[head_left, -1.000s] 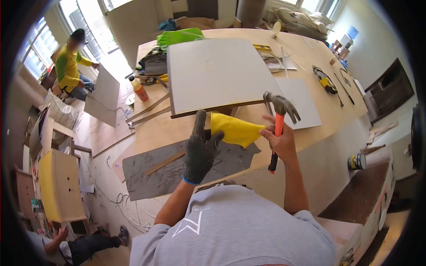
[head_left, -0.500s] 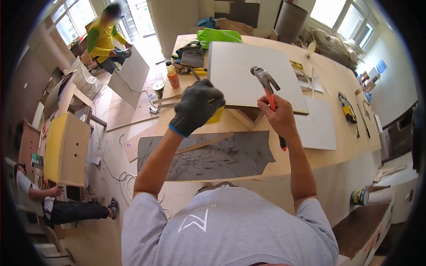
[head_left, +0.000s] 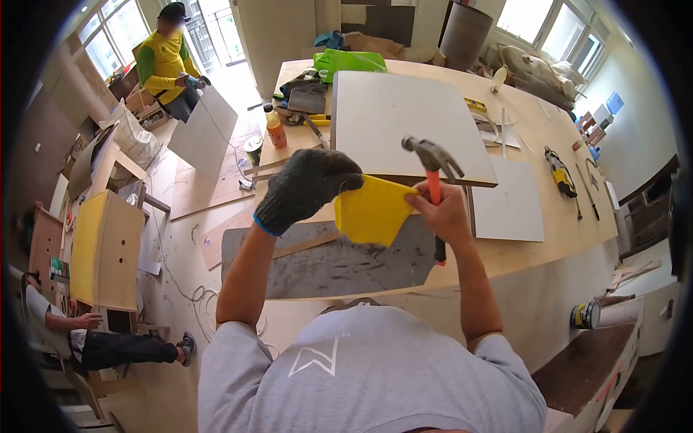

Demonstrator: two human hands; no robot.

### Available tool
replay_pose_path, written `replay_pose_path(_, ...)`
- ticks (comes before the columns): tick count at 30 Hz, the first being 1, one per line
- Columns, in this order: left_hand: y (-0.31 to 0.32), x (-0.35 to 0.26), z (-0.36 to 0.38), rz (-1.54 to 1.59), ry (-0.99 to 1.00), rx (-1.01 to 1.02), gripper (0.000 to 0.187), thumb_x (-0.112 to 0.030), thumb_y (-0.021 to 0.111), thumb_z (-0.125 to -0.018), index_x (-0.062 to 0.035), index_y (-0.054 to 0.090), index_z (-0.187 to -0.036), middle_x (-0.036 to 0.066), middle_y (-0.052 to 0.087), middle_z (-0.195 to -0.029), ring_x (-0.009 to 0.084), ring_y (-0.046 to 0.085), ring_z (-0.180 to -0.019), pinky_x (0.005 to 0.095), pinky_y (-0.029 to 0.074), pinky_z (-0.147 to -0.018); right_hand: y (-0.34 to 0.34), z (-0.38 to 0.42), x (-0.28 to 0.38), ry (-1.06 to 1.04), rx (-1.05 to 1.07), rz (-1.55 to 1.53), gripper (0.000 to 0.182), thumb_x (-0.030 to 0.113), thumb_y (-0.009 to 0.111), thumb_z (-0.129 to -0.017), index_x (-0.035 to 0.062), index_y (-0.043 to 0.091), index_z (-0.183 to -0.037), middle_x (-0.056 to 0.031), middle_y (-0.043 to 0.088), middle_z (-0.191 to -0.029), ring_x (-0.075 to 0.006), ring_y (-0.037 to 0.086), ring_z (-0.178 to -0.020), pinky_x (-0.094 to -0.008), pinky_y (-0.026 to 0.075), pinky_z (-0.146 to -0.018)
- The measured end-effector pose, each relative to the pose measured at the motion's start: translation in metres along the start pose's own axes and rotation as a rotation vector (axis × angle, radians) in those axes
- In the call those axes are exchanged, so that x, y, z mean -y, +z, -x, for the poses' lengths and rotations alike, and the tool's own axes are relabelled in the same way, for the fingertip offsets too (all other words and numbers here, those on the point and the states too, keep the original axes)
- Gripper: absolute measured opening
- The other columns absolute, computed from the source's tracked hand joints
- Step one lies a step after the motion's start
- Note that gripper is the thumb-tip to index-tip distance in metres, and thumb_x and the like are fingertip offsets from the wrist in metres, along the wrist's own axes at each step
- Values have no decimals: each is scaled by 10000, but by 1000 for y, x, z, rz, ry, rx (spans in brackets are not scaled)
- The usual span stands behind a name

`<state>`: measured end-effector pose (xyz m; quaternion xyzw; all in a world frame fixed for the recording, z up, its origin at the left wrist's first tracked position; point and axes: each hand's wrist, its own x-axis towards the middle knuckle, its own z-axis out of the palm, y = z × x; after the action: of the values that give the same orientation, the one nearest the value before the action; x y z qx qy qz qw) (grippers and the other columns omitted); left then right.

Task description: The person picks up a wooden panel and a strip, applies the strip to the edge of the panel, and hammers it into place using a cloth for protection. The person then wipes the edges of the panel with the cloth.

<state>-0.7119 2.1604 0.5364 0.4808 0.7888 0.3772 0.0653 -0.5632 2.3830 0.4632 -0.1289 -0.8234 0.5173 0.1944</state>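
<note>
My left hand [head_left: 307,186], in a dark work glove with a blue cuff edge, grips the upper left of a yellow sheet [head_left: 372,213]. My bare right hand [head_left: 446,213] holds a claw hammer [head_left: 434,179] upright by its red and black handle, and its fingertips touch the sheet's right corner. Behind both hands a white panel [head_left: 411,123] rests raised on the wooden workbench [head_left: 577,216]. Below the sheet lies a grey, stained board [head_left: 325,270], with a thin wood strip [head_left: 309,247] on it.
A bottle [head_left: 275,127] and a can [head_left: 253,148] stand at the left. A second white panel [head_left: 509,202] and a yellow tool [head_left: 561,173] lie right. One person [head_left: 166,65] holds a tool at an upright panel; another person [head_left: 108,346] sits at lower left.
The yellow sheet, mostly hidden before, now shows spread between my hands. My left hand has moved slightly left and down. My right hand has come down and inward to its corner, with the hammer.
</note>
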Motion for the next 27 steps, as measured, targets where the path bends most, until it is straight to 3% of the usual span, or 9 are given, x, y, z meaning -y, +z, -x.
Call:
replay_pose_path(6, 2, 56, -46, -13, -56, -122, 188, -188, 735, -876, -13, 739, -944, 90, 705, -783, 150, 670, -716, 288, 545, -700, 1, -61, 31, -145, -51, 241, 252, 173, 754, -851, -11, 647, -984, -46, 602, -678, -116, 525, -598, -278, 436, -569)
replay_pose_path(7, 7, 83, -59, 40, -106, -91, 375, -331, 762, -831, -38, 722, -1061, 138, 732, -985, 253, 699, -823, 369, 546, -831, 6, -64, 25, -194, -102, 234, 294, 180, 726, -873, 0, 617, -1078, -79, 616, -704, -153, 545, -606, -302, 447, -574)
replay_pose_path(10, 50, 136, -69, 71, -121, -366, 584, -373, 775, -814, 10, 617, -1225, 175, 685, -1152, 293, 698, -865, 368, 539, -884, 9, -40, 24, -161, -82, 194, 261, 173, 698, -895, 16, 612, -1085, -114, 620, -708, -165, 587, -631, -318, 468, -602)
replay_pose_path(11, 46, 130, -62, 234, -283, -223, 684, -375, 771, -824, 40, 524, -1309, 194, 641, -1217, 282, 693, -908, 361, 554, -862, 6, -31, 16, -204, -13, 268, 222, 157, 667, -914, 19, 610, -1078, -110, 618, -720, -154, 574, -633, -318, 466, -606)
replay_pose_path(13, 46, 119, -54, 790, -380, -30, 602, -350, 751, -848, 25, 544, -1271, 139, 651, -1130, 219, 682, -896, 312, 560, -791, -1, -13, -2, -277, 121, 410, 151, 127, 605, -953, 26, 607, -1066, -101, 613, -744, -132, 548, -637, -317, 463, -613)
replay_pose_path(15, 48, 118, -50, 1184, -438, 131, 481, -323, 714, -882, -1, 573, -1209, 92, 672, -1026, 174, 677, -853, 291, 568, -713, 10, 0, -8, -416, 195, 417, 145, 119, 607, -944, 21, 607, -1051, -122, 605, -748, -190, 581, -635, -339, 467, -603)
replay_pose_path(17, 61, 126, -56, 1247, -483, 95, 434, -314, 709, -885, -3, 595, -1166, 86, 680, -983, 168, 676, -822, 292, 566, -695, 21, 1, -23, -612, 223, 465, 184, 137, 658, -904, 20, 602, -1036, -123, 575, -722, -304, 606, -653, -385, 478, -596)
replay_pose_path(21, 70, 130, -61, 1194, -478, -28, 400, -337, 734, -849, 27, 671, -1002, 107, 695, -886, 186, 677, -721, 315, 556, -598, 31, -2, -7, -751, 350, 653, 260, 172, 710, -851, 45, 577, -1035, -119, 583, -751, -324, 618, -669, -408, 485, -574)
replay_pose_path(27, 71, 128, -62, 1169, -451, -66, 434, -381, 736, -835, 28, 689, -970, 104, 699, -884, 177, 666, -711, 301, 537, -609, 40, -18, -18, -763, 290, 707, 250, 220, 721, -821, 82, 568, -962, -92, 583, -743, -303, 631, -659, -415, 496, -564)
